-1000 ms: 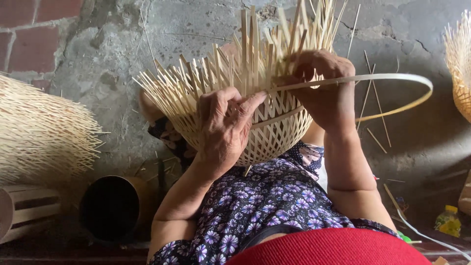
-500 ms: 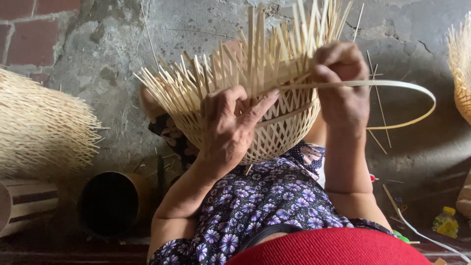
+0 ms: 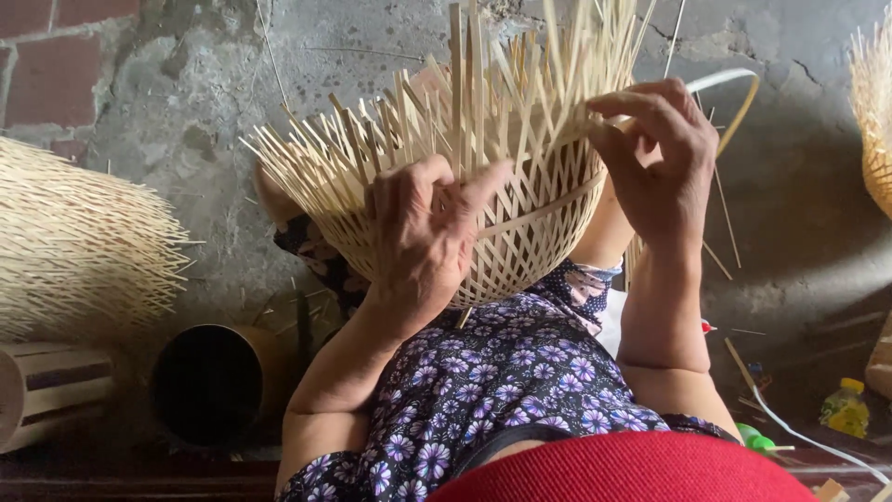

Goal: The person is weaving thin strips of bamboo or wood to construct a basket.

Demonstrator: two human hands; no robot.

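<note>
I'm seeing the half-woven bamboo basket (image 3: 502, 223) sitting on the person's lap at the centre of the view, rounded bottom towards the body, loose splint ends fanning out towards 11 to 1 o'clock. My left hand (image 3: 423, 246) is lying flat against the basket's woven wall at about 8 o'clock of it, palm pressed on, fingers spread, thumb pointing up along the weave; it's bracing, not clenched around anything. My right hand (image 3: 664, 163) is sitting at 3 o'clock of the basket, fingers curled and pinching at the upright splints near the rim; exactly what's between the fingertips I cannot tell. A thin bamboo hoop strip (image 3: 734, 88) is arcing out behind that hand towards 2 o'clock. Further out: a finished bristly basket (image 3: 79, 242) at 9 o'clock, a dark round tube (image 3: 209, 381) at 7 o'clock, another basket edge (image 3: 873, 112) at 2 o'clock, a small yellow-capped bottle (image 3: 846, 404) at 4 o'clock on the concrete floor (image 3: 186, 112).
</note>
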